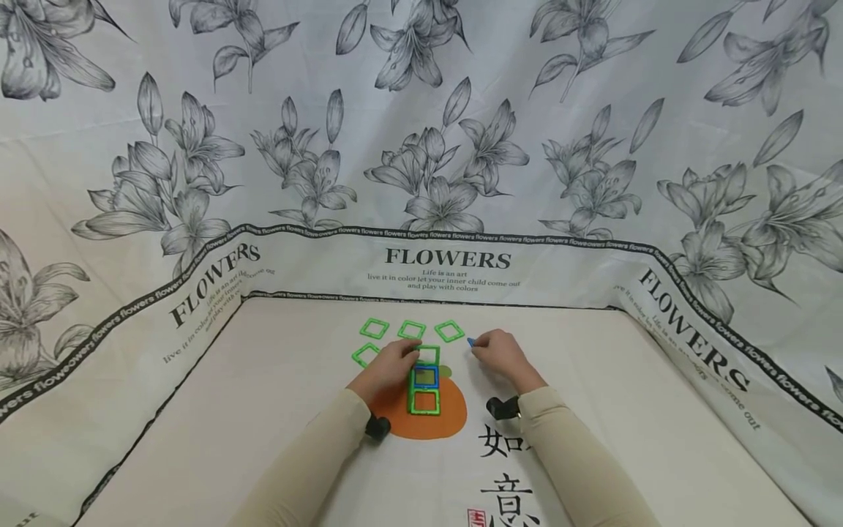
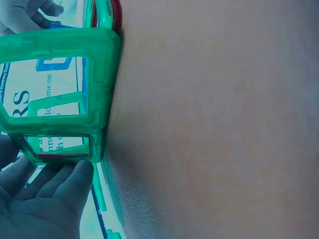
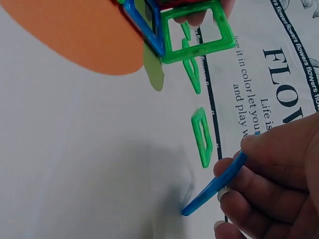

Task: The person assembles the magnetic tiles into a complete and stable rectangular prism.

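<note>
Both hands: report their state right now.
Left hand: at a green square; whether it grips cannot be told.
Right hand: closed, pinching a blue piece.

Left-hand grip (image 2: 45, 204) on adjoining green frames (image 2: 102, 74).
Fingertips (image 2: 83, 172) touch the lower one; upper left, right-hand grip (image 2: 25, 15) at a blue piece (image 2: 61, 26).

Head view: even, moderate illumination; mild shading along folds of the floral cloth (image 1: 421, 80); wide-angle stretching toward the corners. Left wrist view: marked cyan-green cast; near skin-toned surface (image 2: 214, 99) out of focus. Right wrist view: subdued light, diffuse shadow on desk (image 3: 75, 164).
</note>
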{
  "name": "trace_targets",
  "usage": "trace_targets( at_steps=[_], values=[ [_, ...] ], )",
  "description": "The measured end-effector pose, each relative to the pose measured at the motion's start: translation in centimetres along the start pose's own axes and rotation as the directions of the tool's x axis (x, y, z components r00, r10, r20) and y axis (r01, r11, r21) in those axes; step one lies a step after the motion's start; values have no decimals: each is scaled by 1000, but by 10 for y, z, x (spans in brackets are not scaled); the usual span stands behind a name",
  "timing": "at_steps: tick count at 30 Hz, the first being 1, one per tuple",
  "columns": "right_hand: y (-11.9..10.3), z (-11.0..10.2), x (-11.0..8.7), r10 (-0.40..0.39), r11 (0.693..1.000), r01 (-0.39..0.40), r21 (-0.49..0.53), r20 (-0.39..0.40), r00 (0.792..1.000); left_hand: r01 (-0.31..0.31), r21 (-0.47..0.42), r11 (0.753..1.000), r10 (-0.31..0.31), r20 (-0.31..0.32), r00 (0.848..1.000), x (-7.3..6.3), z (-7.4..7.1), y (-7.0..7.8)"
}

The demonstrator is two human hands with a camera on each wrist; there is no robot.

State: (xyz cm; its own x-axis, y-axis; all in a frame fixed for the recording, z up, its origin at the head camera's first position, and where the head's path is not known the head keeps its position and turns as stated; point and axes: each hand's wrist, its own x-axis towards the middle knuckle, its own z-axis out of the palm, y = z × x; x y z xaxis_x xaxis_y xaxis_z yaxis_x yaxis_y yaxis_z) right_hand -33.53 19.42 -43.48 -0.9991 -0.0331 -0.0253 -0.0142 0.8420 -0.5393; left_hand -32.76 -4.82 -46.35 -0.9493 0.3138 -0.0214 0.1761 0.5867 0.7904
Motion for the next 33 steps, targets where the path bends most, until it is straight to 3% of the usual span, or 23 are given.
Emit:
trace_targets(
  at_steps=[8, 16, 23, 33],
  values=[
    [-1, 5, -4, 19, 992, -21, 125, 21, 1000, 9, -10, 1000, -9, 1, 1000, -1, 2, -1],
    [-5, 4, -9, 1, 964, -16, 266, 55, 998, 10, -5, 1000, -10, 8, 1000, 3, 0, -1],
    [-8, 9, -11, 33, 929, -62, 364, 86, 996, 13, -5, 1000, -13, 9, 1000, 2, 0, 2],
    [-14, 19, -20, 29, 867, -51, 496, 51, 998, 9, -14, 1000, -9, 15, 1000, 1, -1, 1]
  ],
)
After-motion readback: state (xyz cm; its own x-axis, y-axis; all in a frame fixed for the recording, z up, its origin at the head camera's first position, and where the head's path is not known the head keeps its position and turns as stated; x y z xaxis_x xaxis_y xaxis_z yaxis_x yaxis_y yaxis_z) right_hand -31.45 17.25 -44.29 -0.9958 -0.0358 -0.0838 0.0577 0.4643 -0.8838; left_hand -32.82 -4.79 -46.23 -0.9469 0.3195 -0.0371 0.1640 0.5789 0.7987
